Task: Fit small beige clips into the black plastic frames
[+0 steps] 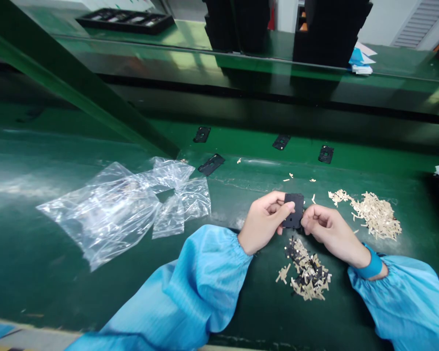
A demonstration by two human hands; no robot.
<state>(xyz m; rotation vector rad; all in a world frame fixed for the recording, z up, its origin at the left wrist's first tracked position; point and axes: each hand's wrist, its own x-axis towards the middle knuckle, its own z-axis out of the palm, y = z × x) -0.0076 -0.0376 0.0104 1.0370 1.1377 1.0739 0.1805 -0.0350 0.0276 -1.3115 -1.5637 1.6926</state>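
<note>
My left hand (265, 217) grips a flat black plate (293, 210) between thumb and fingers. At the plate's right edge is my right hand (324, 225), its thumb and fingertips pinched together; whatever they hold is too small to make out. Just below both hands lies a pile of mixed black and beige small pieces (309, 273). A larger heap of beige pieces (378, 216) sits to the right of my right hand. A few loose beige bits are scattered beyond the plate.
Clear plastic bags (113, 209) lie on the green table (29, 253) at left. Several black plates, one of them (211, 165) near the bags, rest farther back. A green slanted post (95, 97) crosses the upper left. Black stacked trays (327, 31) stand on the rear shelf.
</note>
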